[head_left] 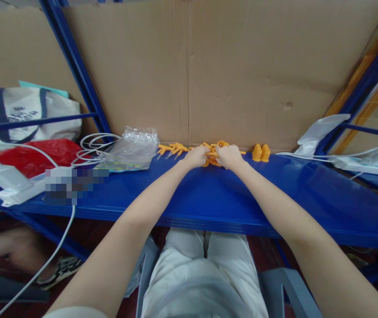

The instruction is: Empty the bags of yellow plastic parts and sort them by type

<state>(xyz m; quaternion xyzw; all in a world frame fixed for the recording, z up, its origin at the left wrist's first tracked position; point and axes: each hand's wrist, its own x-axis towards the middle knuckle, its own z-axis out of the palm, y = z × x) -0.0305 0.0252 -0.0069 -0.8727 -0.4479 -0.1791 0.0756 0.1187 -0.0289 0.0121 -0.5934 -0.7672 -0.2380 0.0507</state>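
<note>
Left hand [197,157] and right hand [229,157], arms outstretched, grip orange parts [213,153].

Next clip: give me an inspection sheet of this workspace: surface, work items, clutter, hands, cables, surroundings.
Surface: blue shelf, glossy.
Work items: orange plastic pieces clustered between both hands; loose orange pieces further left; two cone-shaped pieces to the right.
Clutter: clear plastic bag, red bag, tote bag, white packet.
Hands: left hand and right hand both closed on the orange plastic pieces.
Cables: coiled white cable, white adapter at left; power strip at right.
Surroundings: cardboard sheet behind; blue rack posts; another person's leg and shoe lower left.
</note>
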